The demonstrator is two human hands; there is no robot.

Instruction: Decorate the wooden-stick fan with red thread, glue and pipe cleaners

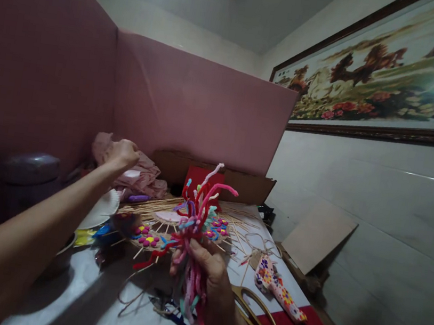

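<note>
My right hand (212, 274) is wrapped round a bundle of fuzzy pipe cleaners (199, 224) in pink, red, lilac, blue and mint. Their bent ends fan out above my fingers and hang below the palm. My left hand (123, 153) is stretched out to the back left, in front of crumpled pink wrapping (146, 174). Its fingers are curled closed, and whatever they may hold is hidden. Behind the bundle lies a round stick-framed craft piece (166, 219) with pink and yellow flower decorations (148, 240).
Thin wooden sticks (154, 208) spread across the table's back. A flower-patterned glue gun (280, 287) with a cord and gold-handled scissors (256, 313) lie at right. Dark-handled pliers (172, 309) rest in front. White paper plates (103, 208) stand at left, below a pink partition (200, 106).
</note>
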